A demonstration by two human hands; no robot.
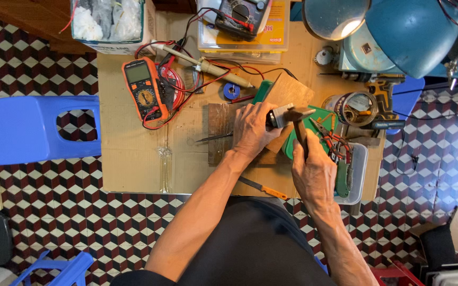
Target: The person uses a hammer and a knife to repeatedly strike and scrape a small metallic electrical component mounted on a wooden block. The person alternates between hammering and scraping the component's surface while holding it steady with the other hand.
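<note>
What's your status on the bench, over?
Left hand pins small grey part on wooden board. Right hand grips hammer over it. Pliers close by.

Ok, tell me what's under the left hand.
The left hand presses a small grey metal part onto a dark wooden board on the cardboard. The right hand holds a hammer beside it. The palm hides the rest.

Grey part (279, 116) mostly under left hand (254, 130), lamp (398, 32) cropped — forearms too

arms: bare, no sleeves | hands: no gloves | lap: dark garment
</note>
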